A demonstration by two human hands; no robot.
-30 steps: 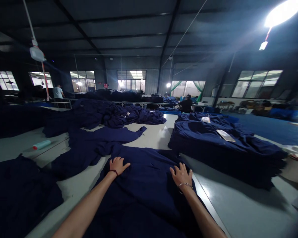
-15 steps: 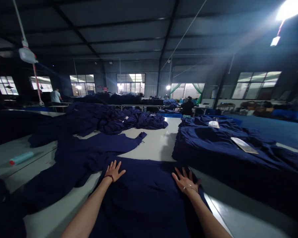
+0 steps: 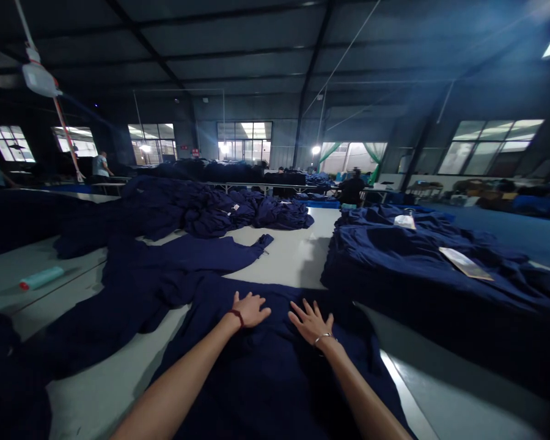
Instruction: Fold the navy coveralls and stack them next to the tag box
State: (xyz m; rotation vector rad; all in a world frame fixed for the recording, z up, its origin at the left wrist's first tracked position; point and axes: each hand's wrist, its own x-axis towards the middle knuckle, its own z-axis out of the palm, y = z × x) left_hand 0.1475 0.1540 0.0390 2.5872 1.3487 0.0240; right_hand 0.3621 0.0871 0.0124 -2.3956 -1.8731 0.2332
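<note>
A navy blue garment [image 3: 261, 379] lies spread on the pale table [image 3: 284, 263] in front of me. My left hand [image 3: 251, 310] rests on its upper part, fingers spread, a dark red band round the wrist. To its right, my right hand [image 3: 310, 321] lies on the same cloth with fingers apart and a silvery bangle at the wrist. A short gap separates the two hands, and neither grips the fabric. The garment's near end runs out of view at the bottom.
Stacked navy garments [image 3: 407, 275] stand at the right, with a paper tag [image 3: 465, 264] on top. Another navy garment [image 3: 151, 275] and a crumpled heap [image 3: 201, 208] lie left and behind. A teal thread cone [image 3: 42, 278] lies far left. People [image 3: 352, 188] work further back.
Both hands have slid inward over the garment, from near its two sides toward its middle. The cloth is more rumpled around them. The view has tilted slightly down.
</note>
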